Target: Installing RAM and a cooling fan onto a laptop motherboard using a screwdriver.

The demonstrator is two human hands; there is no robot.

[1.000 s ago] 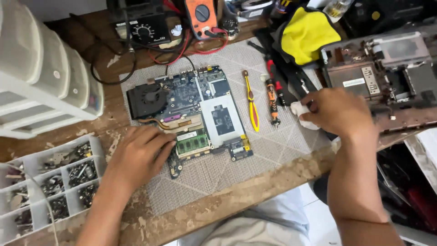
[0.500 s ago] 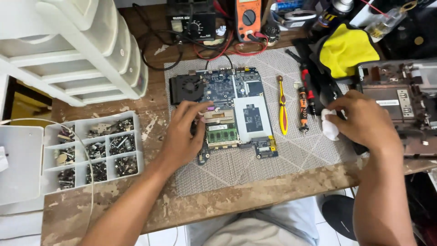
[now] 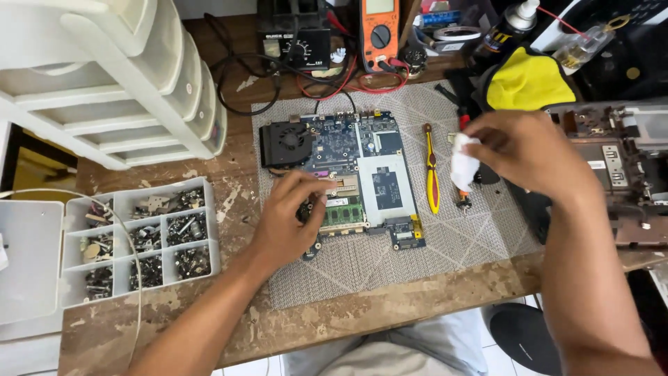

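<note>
From the head view, I see my left hand (image 3: 289, 223) resting on the laptop motherboard (image 3: 348, 177), which lies flat on the grey patterned mat (image 3: 459, 244) in the middle of the wooden desk (image 3: 390, 313). Its fingers (image 3: 316, 186) press on the board beside the green memory module (image 3: 342, 212); the grip is loose, grasping nothing. My right hand (image 3: 529, 150) is lifted above the mat's right side, its grip pinched on a crumpled white tissue (image 3: 463, 161).

Half a second ago that hand sat low by the orange-handled screwdriver (image 3: 462, 198) with the tissue tucked under it; now it has risen and swung toward the board, so I judge the wipe is on its way to the motherboard. The yellow-handled screwdriver (image 3: 431, 170) lies just right of the board, untouched. The left hand has kept its place, steadying the board. A compartment tray of screws (image 3: 139, 240) sits at the left, well apart.
</note>
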